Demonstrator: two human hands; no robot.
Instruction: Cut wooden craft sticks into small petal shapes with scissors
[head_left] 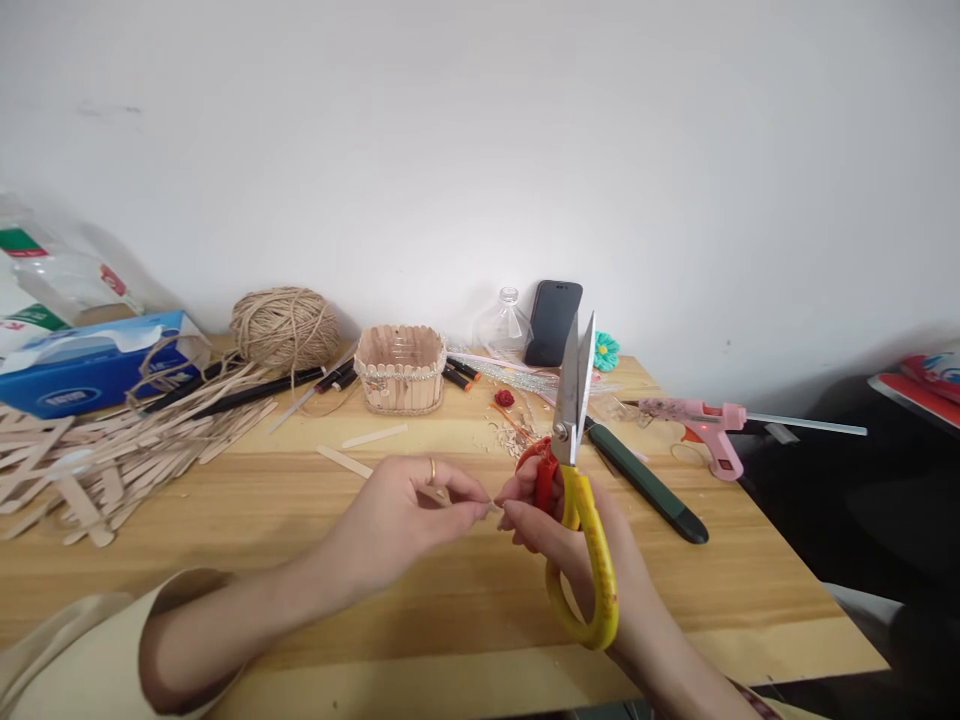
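My left hand (412, 515) is closed in a pinch over the table, thumb and forefinger meeting on a tiny pale piece (493, 507) too small to name. Facing it, the fingertips of my right hand (551, 530) pinch the same spot. Hooked in my right hand are scissors (598, 560) with one yellow and one red handle; their blades point up and stand slightly apart. Beyond my hands sits a small basket (401, 390) made of wooden sticks with a beaded trim. Two loose wooden sticks (375, 436) lie between the basket and my left hand.
Wooden sticks (97, 490) pile up at left near a blue tissue box (97, 365) and a twine ball (285, 330). Against the wall stand a clear bottle top (508, 325) and a phone (553, 325). A green-handled cutter (645, 485) and pink glue gun (705, 425) lie right.
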